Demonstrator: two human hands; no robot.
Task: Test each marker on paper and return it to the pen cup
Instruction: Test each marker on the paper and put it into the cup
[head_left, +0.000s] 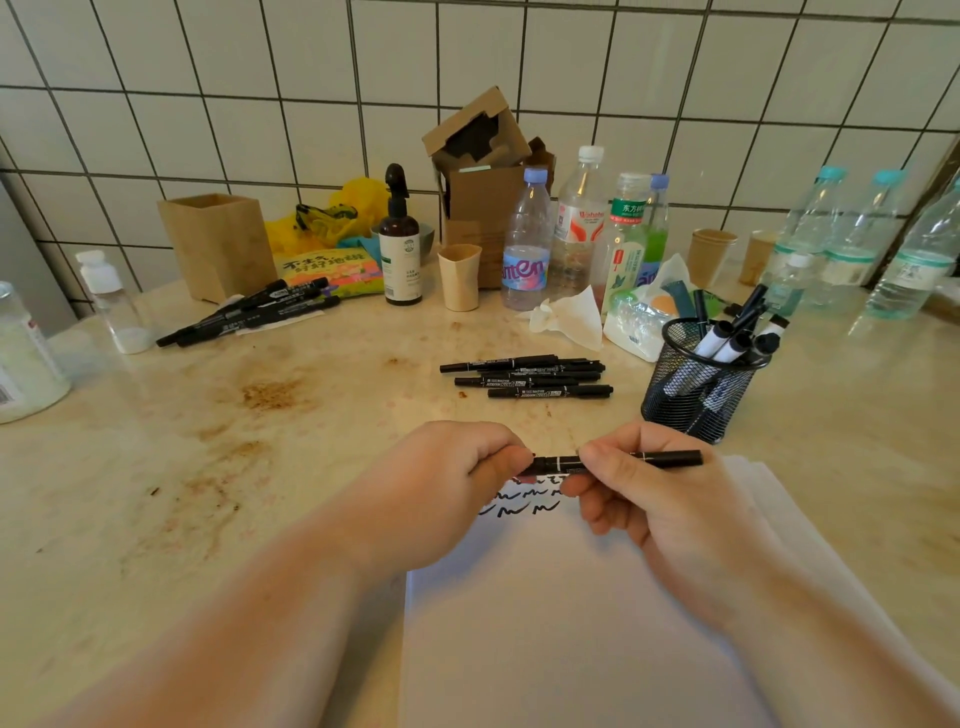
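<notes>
A thin black marker (618, 460) lies level above the top edge of the white paper sheet (561, 623). The left hand (441, 483) pinches its left end; the right hand (660, 499) curls round its middle. The black mesh pen cup (698, 395) stands near, right. Bare stained cream surface (182, 467) spreads left.

Head-worn wide-angle view over a cluttered counter (156, 467)

The single camera looks forward and down from the person's head, close above both forearms, facing a tiled wall (260, 78) at the counter's far edge.

Marker (613, 461) left end hidden inside left hand (441, 488)
</notes>
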